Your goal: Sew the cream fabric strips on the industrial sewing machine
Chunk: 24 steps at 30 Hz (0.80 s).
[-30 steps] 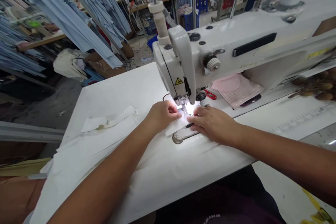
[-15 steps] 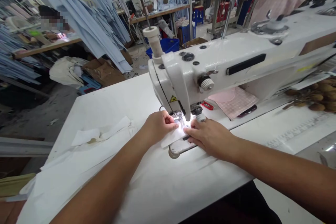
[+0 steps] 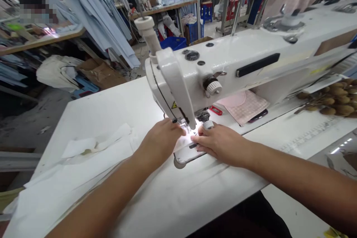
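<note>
Under the lit needle area of a white sewing machine [image 3: 173, 85] lies a small piece of white fabric [image 3: 182, 142]. My left hand [image 3: 163, 139] is closed on the fabric's left side, its fingertips by the presser foot. To the right of the needle, my right hand [image 3: 220, 143] rests on the machine bed, fingers spread, with its index fingertip at the fabric's edge. More white cloth [image 3: 92, 163] is spread over the table to the left, partly behind my left forearm.
A red thread snipper [image 3: 215, 110] and pink checked fabric [image 3: 245, 106] lie behind the needle area. Round brown fruits on stems [image 3: 334, 100] are at the right. Beyond the white table [image 3: 111, 102] are hanging blue cloth [image 3: 100, 18], a blue crate [image 3: 173, 42] and people at other machines.
The view has shifted, so the machine sits a little further left. My left hand has turned over more, its fingers nearer the presser foot, covering more of the fabric. My right hand stays beside the needle.
</note>
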Tool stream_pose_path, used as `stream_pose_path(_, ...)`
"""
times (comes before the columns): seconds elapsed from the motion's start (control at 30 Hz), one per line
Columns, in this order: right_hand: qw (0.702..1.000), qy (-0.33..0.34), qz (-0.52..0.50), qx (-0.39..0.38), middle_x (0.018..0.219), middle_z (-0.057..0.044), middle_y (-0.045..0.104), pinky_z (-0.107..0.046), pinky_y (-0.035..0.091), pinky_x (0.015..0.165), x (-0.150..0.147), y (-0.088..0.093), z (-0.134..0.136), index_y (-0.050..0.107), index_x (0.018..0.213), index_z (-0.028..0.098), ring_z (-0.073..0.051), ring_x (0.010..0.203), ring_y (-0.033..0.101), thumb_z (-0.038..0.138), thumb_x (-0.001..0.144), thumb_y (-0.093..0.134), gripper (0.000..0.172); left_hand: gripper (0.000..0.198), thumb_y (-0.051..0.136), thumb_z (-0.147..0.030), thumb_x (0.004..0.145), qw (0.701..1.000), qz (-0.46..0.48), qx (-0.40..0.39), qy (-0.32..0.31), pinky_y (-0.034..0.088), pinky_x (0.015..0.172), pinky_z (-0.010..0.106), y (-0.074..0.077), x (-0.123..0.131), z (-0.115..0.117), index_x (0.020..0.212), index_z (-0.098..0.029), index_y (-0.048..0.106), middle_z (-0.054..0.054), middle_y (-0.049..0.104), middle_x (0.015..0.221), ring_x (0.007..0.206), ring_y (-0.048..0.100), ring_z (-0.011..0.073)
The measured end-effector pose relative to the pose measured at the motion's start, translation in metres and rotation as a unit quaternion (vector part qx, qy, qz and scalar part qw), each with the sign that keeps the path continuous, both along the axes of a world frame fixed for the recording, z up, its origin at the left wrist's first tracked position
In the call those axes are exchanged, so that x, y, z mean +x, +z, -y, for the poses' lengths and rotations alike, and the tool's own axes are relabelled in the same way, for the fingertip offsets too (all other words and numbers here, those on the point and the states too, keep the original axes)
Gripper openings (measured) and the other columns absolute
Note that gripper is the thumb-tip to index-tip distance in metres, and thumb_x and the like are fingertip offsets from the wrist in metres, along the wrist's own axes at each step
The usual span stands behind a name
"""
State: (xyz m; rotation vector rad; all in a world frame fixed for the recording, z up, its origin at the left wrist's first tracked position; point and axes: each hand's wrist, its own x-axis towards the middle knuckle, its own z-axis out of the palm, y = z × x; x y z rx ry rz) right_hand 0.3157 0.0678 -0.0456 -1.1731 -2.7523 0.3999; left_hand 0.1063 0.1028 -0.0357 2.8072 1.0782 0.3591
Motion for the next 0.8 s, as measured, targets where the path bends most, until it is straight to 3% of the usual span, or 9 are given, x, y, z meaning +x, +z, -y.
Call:
stream_pose_path(0.07, 0.999, 0.024, -0.025, 0.009, 0.103, -0.009, 0.061, -0.033, 0.046, 0.073, 0.005, 0.0, -0.001, 0.06, 0.115, 0.017, -0.018, 0.08, 0.053, 0.026, 0.092, 0.048, 0.029, 0.029, 0.035, -0.005, 0.088, 0.99, 0.011, 0.068, -0.119, 0.049, 0.068, 0.029, -0.001, -0.002, 0.009, 0.094, -0.016, 0.061, 0.004, 0.065, 0.084, 0.08, 0.061, 0.0163)
stream_pose_path(0.13, 0.998, 0.038, -0.045, 0.019, 0.101, -0.009, 0.061, -0.033, 0.046, 0.074, 0.008, 0.0, -0.001, 0.061, 0.114, 0.016, -0.017, 0.079, 0.053, 0.025, 0.091, 0.048, 0.028, 0.028, 0.033, -0.003, 0.089, 0.981, 0.014, 0.101, -0.165, 0.051, 0.069, 0.028, -0.002, -0.002, 0.016, 0.098, -0.013, 0.058, 0.006, 0.066, 0.087, 0.083, 0.061, 0.0159)
stream_pose_path(0.33, 0.996, 0.048, -0.064, 0.048, 0.099, -0.008, 0.062, -0.031, 0.045, 0.072, 0.01, -0.003, 0.002, 0.064, 0.109, 0.017, -0.016, 0.077, 0.053, 0.024, 0.091, 0.048, 0.025, 0.024, 0.035, -0.003, 0.09, 0.972, 0.018, 0.154, -0.177, 0.056, 0.073, 0.028, -0.002, -0.003, 0.021, 0.101, -0.011, 0.055, 0.006, 0.066, 0.087, 0.086, 0.063, 0.0157)
stream_pose_path(0.53, 0.996, 0.049, -0.045, 0.066, 0.096, -0.008, 0.063, -0.028, 0.043, 0.067, 0.007, -0.005, -0.002, 0.065, 0.106, 0.017, -0.016, 0.076, 0.053, 0.025, 0.091, 0.048, 0.023, 0.022, 0.038, -0.004, 0.089, 0.972, 0.03, 0.14, -0.186, 0.056, 0.074, 0.029, -0.004, -0.007, 0.016, 0.104, -0.011, 0.053, 0.007, 0.066, 0.09, 0.091, 0.062, 0.0169)
stream_pose_path(0.67, 0.998, 0.023, -0.025, 0.049, 0.095, -0.009, 0.064, -0.025, 0.041, 0.06, 0.005, -0.002, -0.005, 0.066, 0.106, 0.019, -0.017, 0.078, 0.055, 0.026, 0.09, 0.05, 0.023, 0.025, 0.036, -0.002, 0.089, 0.971, 0.036, 0.148, -0.186, 0.054, 0.068, 0.026, -0.003, -0.008, 0.009, 0.104, -0.013, 0.053, 0.006, 0.066, 0.091, 0.084, 0.063, 0.0145)
stream_pose_path(0.8, 0.998, -0.012, -0.007, 0.058, 0.091, -0.009, 0.064, -0.028, 0.044, 0.063, 0.001, -0.001, -0.007, 0.064, 0.111, 0.021, -0.02, 0.082, 0.056, 0.028, 0.089, 0.052, 0.026, 0.028, 0.033, -0.002, 0.09, 0.968, 0.05, 0.17, -0.18, 0.053, 0.069, 0.025, -0.004, -0.012, 0.002, 0.106, -0.014, 0.052, 0.005, 0.067, 0.092, 0.082, 0.063, 0.0135)
